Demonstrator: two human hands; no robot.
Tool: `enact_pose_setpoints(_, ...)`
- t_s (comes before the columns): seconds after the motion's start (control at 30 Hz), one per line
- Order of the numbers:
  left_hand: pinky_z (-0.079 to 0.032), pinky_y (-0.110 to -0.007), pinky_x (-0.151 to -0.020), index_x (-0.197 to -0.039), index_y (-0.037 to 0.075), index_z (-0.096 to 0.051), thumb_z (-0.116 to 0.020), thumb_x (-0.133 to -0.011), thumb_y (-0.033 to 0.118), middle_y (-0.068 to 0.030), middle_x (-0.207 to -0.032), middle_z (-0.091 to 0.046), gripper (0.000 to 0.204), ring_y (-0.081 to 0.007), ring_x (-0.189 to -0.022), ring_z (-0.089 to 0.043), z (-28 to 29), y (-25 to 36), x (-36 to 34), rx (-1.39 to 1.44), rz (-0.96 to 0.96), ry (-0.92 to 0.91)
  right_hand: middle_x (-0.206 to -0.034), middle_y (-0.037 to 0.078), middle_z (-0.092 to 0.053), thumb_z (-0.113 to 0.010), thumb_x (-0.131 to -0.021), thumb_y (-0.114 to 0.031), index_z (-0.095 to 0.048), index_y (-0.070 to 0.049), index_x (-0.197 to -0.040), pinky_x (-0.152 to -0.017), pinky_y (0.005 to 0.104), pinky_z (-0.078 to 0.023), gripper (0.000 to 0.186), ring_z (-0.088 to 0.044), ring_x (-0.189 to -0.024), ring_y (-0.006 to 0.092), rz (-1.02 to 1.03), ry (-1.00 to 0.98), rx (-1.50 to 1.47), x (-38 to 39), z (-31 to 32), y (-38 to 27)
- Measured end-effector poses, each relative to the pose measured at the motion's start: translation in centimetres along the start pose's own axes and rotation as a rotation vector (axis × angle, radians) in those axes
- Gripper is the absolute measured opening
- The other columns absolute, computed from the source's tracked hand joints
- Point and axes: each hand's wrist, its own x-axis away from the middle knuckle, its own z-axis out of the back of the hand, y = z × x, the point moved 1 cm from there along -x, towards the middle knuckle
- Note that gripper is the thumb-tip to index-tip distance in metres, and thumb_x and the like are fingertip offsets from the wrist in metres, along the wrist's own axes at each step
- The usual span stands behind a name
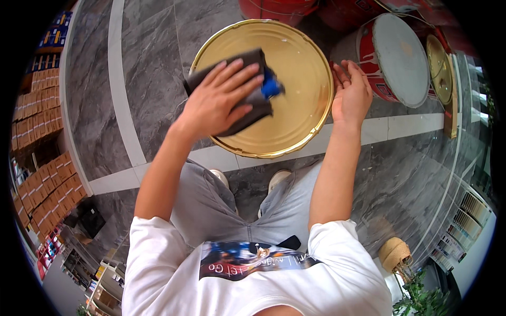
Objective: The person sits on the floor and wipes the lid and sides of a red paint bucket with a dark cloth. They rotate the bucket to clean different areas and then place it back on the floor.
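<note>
A round gold metal lid point(298, 105), apparently atop a drum, lies before me at the top centre. My left hand point(221, 97) is spread flat over a folded dark cloth point(247, 116) on the lid's left part, its fingers apart. A bright blue piece point(270, 86) sticks out from the cloth's right side; I cannot make out what it is. My right hand point(352, 95) is at the lid's right rim, palm turned inward and fingers loosely curved and apart, touching or almost touching the edge.
Red drums point(271, 8) stand behind, and another with a pale grey top point(400, 58) at the right, beside a smaller gold lid point(440, 68). Stacked cardboard boxes point(39, 195) line the left. A woven basket point(392, 253), a plant point(416, 295) and display racks point(458, 226) are at lower right.
</note>
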Motion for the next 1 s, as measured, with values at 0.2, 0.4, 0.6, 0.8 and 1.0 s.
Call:
enact_pose_setpoints(0.2,-0.025,-0.046,-0.127,-0.157,0.022,-0.045,-0.073,-0.091,0.033,0.0009,-0.166,-0.038,0.073,-0.0252,-0.153,-0.033,-0.1,5.1,3.4,0.155,-0.117,-0.150,-0.111,0.012,-0.066,-0.061,-0.100,-0.008,-0.062,0.003,-0.112,-0.089,0.0363,-0.055,0.016,-0.066,-0.099,0.0223,0.043,0.035,0.068,-0.4,0.3,-0.2)
enact_pose_setpoints(0.4,-0.026,-0.048,-0.126,-0.154,0.021,-0.050,-0.072,-0.092,0.034,-0.0039,-0.163,-0.042,0.067,-0.0287,-0.153,-0.035,0.3,1.6,2.3,0.194,-0.110,-0.099,-0.111,0.013,-0.066,-0.061,-0.100,-0.008,-0.062,0.004,-0.113,-0.088,0.0364,-0.056,0.017,-0.067,-0.099,0.0235,0.055,0.061,0.054,-0.4,0.3,-0.3)
enact_pose_setpoints(0.6,-0.027,-0.047,-0.126,-0.156,0.020,-0.047,-0.067,-0.096,0.036,-0.0044,-0.164,-0.040,0.066,-0.0293,-0.153,-0.033,1.2,-4.0,-1.7,-0.018,0.004,0.066,-0.109,0.013,-0.065,-0.063,-0.099,-0.008,-0.062,0.004,-0.112,-0.085,0.0365,-0.057,0.017,-0.068,-0.098,0.0248,0.078,0.068,0.023,-0.2,0.6,-0.7)
enact_pose_setpoints(0.8,-0.022,-0.046,-0.128,-0.158,0.022,-0.043,-0.058,-0.103,0.039,-0.0029,-0.166,-0.037,0.060,-0.0282,-0.155,-0.028,0.8,-5.7,-3.5,-0.187,0.096,0.135,-0.109,0.013,-0.065,-0.062,-0.099,-0.008,-0.062,0.004,-0.111,-0.086,0.0367,-0.057,0.016,-0.068,-0.099,0.0257,0.051,0.066,-0.022,0.1,0.4,-1.0)
enact_pose_setpoints(1.0,-0.019,-0.047,-0.128,-0.160,0.017,-0.039,-0.057,-0.103,0.038,-0.0090,-0.167,-0.034,0.063,-0.0303,-0.155,-0.029,1.1,-2.2,0.4,-0.134,0.232,0.063,-0.111,0.014,-0.064,-0.062,-0.099,-0.007,-0.060,0.005,-0.113,-0.088,0.0376,-0.057,0.018,-0.068,-0.099,0.0270,0.058,0.074,-0.022,0.1,0.8,-1.4)
